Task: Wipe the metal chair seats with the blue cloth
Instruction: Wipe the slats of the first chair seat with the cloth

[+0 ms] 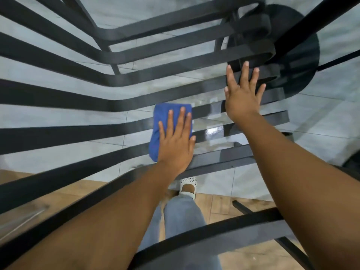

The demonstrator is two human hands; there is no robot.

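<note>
- Your folded blue cloth [165,121] lies on the dark slatted metal chair seat [243,152], its long axis running away from you, across the slats, with the far short edge toward the chair's backrest side.
- Your left hand [176,145] presses flat on the cloth, fingers straight and close together, pointing away from you; nothing is gripped, only pressed.
- Your right hand [241,98] rests flat on the slats farther out, just right of the cloth, fingers spread wide and straight, holding nothing.
- The slats near the cloth shine wet.
- Below the seat you see grey floor tiles [321,117], brown wood-look floor [216,205], your grey trouser leg [181,217] and a white perforated shoe [188,187].
- No writing is readable anywhere.
</note>
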